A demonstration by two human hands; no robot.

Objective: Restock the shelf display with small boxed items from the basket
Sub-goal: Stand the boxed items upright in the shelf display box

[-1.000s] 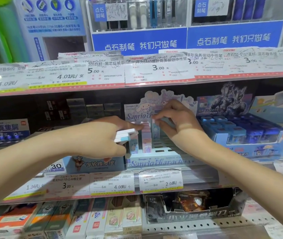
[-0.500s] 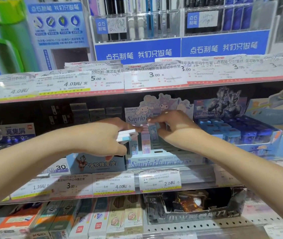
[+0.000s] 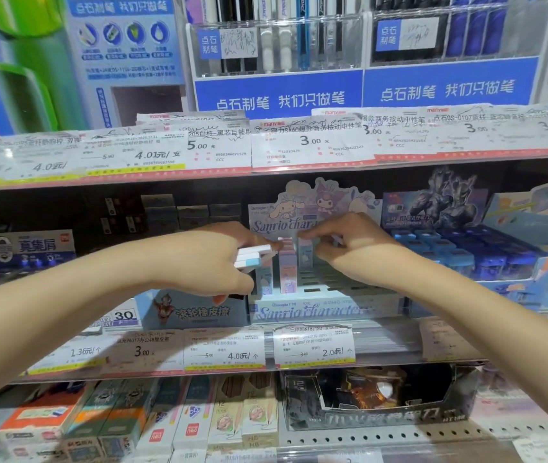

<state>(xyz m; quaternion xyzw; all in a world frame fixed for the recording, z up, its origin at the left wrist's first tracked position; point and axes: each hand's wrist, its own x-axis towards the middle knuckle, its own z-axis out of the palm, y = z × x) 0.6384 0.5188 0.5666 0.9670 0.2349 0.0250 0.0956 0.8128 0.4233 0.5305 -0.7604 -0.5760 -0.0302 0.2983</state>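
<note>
Left hand (image 3: 212, 262) grips a stack of small boxes (image 3: 254, 257); right hand (image 3: 352, 243) pinches one box (image 3: 305, 250) in the display tray (image 3: 316, 310).

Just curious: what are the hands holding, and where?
Left hand grips a stack of small boxes by one end. Right hand pinches the top of a box standing in the tray.

left hand (image 3: 214, 262) gripping small boxes (image 3: 253, 257), right hand (image 3: 349, 243) over display tray (image 3: 316, 310)

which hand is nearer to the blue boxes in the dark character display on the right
Right. The right hand is over the Sanrio tray, just left of the blue boxes. The left hand, gripping a stack of small boxes, sits at the tray's far left edge.
</note>
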